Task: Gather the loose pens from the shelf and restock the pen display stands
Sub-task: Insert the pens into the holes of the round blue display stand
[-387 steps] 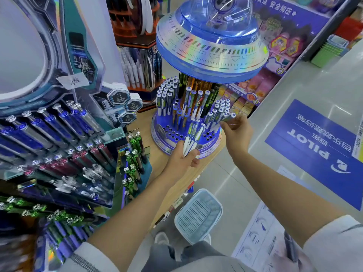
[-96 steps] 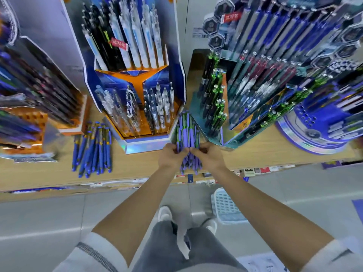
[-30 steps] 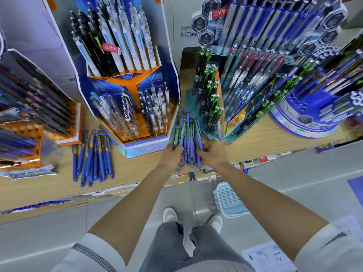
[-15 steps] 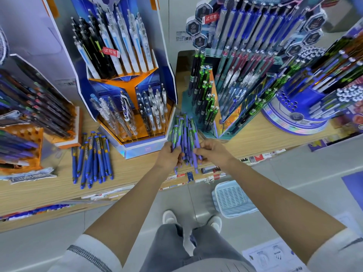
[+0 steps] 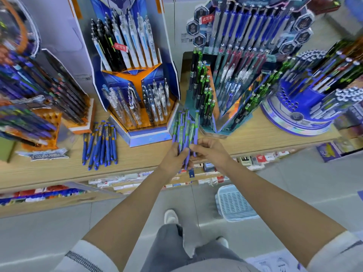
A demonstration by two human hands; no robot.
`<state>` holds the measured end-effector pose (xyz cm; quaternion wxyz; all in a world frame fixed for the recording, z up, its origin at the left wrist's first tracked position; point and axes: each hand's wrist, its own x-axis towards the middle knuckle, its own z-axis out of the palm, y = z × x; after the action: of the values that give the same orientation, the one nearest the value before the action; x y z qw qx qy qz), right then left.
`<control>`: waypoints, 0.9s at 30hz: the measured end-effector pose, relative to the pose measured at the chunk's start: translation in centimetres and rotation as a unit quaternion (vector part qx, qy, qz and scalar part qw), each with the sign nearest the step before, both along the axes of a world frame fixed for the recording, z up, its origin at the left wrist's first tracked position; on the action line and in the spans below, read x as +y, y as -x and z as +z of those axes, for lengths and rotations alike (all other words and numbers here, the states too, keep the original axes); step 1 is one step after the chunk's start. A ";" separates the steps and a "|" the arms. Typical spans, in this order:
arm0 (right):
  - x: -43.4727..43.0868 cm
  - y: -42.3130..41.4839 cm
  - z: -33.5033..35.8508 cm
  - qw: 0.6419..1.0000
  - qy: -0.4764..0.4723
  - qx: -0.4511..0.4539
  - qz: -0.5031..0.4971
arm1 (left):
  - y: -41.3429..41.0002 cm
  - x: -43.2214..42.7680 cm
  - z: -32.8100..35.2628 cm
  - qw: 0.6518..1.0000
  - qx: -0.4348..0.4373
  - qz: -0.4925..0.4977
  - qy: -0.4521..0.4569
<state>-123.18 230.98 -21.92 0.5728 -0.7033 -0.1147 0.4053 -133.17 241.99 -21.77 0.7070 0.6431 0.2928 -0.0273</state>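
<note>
A bundle of purple and green pens [image 5: 185, 127] stands upright between both hands above the wooden shelf [image 5: 137, 160]. My left hand [image 5: 173, 158] grips the bundle from the left and below. From the right, my right hand [image 5: 211, 150] pinches the pens with its fingertips. Loose blue pens [image 5: 101, 143] lie in a pile on the shelf to the left. An orange and blue display stand [image 5: 135, 81] is behind the bundle on the left, a teal stand [image 5: 231, 83] with green, white and blue pens on the right, and a round blue stand [image 5: 300, 112] at far right.
More pen racks [image 5: 39, 91] crowd the shelf's left end. A pale blue plastic basket [image 5: 233, 203] sits on the floor below the shelf edge, right of my feet. Price labels run along the shelf front.
Since a second ago both hands have kept hold of the bundle and shifted it slightly; the right fingers have moved onto the pens' lower part. Much earlier I was at the round stand.
</note>
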 end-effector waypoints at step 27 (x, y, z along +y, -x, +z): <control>-26.6 -13.4 2.2 0.970 0.044 -0.147 -0.189 | -16.1 -21.8 3.0 0.987 -0.097 -0.127 -0.005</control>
<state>-109.73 204.42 -19.76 0.5846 -0.7883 -0.0449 0.1866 -117.06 220.17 -18.75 0.7197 0.6782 0.1390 -0.0533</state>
